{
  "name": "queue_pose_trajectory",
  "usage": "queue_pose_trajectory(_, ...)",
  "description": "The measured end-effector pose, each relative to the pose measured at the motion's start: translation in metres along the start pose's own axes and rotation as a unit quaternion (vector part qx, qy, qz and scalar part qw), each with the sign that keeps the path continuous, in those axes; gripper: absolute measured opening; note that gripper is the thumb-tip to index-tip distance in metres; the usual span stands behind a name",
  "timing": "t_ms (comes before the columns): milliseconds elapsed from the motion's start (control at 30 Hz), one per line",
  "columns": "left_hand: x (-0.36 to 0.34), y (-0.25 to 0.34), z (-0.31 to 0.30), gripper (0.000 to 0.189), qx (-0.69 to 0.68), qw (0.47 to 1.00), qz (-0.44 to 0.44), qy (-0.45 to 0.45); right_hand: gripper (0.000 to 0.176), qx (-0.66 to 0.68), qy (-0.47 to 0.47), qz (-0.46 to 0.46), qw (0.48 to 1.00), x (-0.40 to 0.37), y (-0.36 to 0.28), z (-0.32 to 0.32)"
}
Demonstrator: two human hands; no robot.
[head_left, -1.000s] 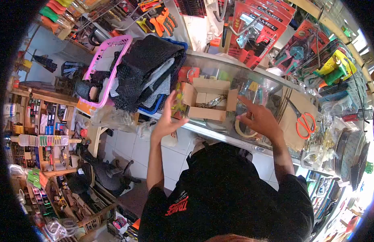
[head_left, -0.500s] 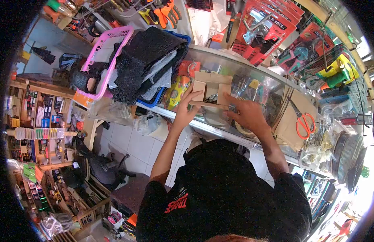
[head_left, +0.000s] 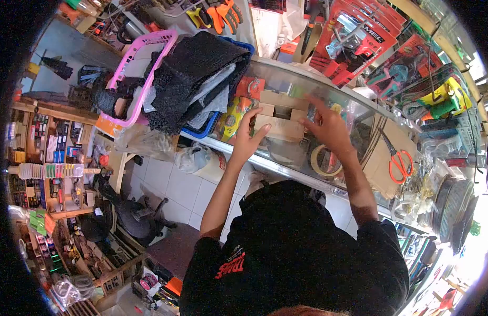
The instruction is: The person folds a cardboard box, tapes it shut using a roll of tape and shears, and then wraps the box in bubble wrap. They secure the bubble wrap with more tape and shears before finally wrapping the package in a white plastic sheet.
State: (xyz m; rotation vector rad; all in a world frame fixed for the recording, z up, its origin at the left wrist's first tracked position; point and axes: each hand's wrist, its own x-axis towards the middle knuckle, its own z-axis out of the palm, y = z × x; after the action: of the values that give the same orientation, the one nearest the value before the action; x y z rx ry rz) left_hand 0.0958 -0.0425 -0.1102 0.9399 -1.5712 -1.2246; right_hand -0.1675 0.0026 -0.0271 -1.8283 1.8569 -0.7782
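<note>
A small brown cardboard box (head_left: 279, 129) rests on the glass counter in front of me, its far flap raised and its near flap folded inward over the opening. My left hand (head_left: 248, 138) grips the box's left side, thumb against the near flap and fingers around the corner. At the right end, my right hand (head_left: 331, 129) is raised with fingers apart, its thumb close to the box's corner; whether it touches cannot be made out. Below that hand lies a roll of tape (head_left: 324, 162). What is inside the box is mostly hidden.
Orange-handled scissors (head_left: 396, 164) lie on flat cardboard (head_left: 378, 171) to the right. To the left stand a pink basket (head_left: 147, 84) and a blue basket (head_left: 201, 130), heaped with black bubble wrap (head_left: 194, 68). Red-carded packaged tools (head_left: 354, 39) line the counter's back.
The near flap has folded in over the box's opening. My right hand has lifted up and away from the box's right side, and the tape roll shows more fully.
</note>
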Motion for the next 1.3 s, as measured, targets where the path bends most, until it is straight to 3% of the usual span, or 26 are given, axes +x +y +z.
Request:
queue_pose_trajectory(133,0.000,-0.009,-0.005,0.049,0.013,1.000,0.003,-0.013,0.043,0.010,-0.022,-0.027,0.999,0.003,-0.014,-0.013)
queue_pose_trajectory(233,-0.003,-0.008,-0.007,0.046,0.045,0.998,0.031,-0.004,0.026,0.052,0.032,-0.089,0.994,0.008,-0.006,-0.001)
queue_pose_trajectory(367,-0.006,-0.015,-0.012,0.045,0.106,0.990,0.093,-0.004,0.022,0.066,0.026,-0.115,0.991,0.010,-0.002,0.003)
queue_pose_trajectory(433,-0.004,-0.014,-0.014,0.046,0.135,0.983,0.121,-0.012,0.021,0.049,0.027,-0.138,0.989,0.011,0.007,0.010)
queue_pose_trajectory(533,-0.007,-0.003,-0.004,0.046,0.041,0.998,0.033,0.043,0.020,0.056,0.012,-0.142,0.988,0.012,0.012,0.012)
queue_pose_trajectory(733,-0.006,0.013,0.004,0.044,0.009,0.998,0.028,0.060,0.018,0.028,0.035,-0.173,0.984,0.014,0.012,0.012)
queue_pose_trajectory(833,0.000,0.018,-0.002,0.045,0.117,0.990,0.079,0.023,0.018,0.039,0.018,-0.178,0.983,0.016,0.017,0.012)
queue_pose_trajectory(933,0.001,0.027,-0.001,0.045,0.079,0.996,0.044,0.010,0.017,0.039,0.027,-0.208,0.977,0.020,0.021,0.010)
queue_pose_trajectory(1033,0.003,0.025,-0.005,0.041,0.159,0.984,0.080,-0.008,0.018,0.008,-0.002,-0.220,0.975,0.024,0.026,0.006)
queue_pose_trajectory(1133,0.005,0.020,-0.006,0.036,0.184,0.978,0.093,-0.019,0.021,0.005,-0.034,-0.140,0.990,0.024,0.022,0.000)
queue_pose_trajectory(1233,0.005,0.022,-0.005,0.034,0.200,0.977,0.073,-0.016,0.028,-0.023,-0.006,-0.189,0.982,0.022,0.025,0.001)
queue_pose_trajectory(1300,0.004,0.030,-0.003,0.035,0.213,0.974,0.069,-0.016,0.034,-0.048,-0.029,-0.149,0.987,0.016,0.015,-0.002)
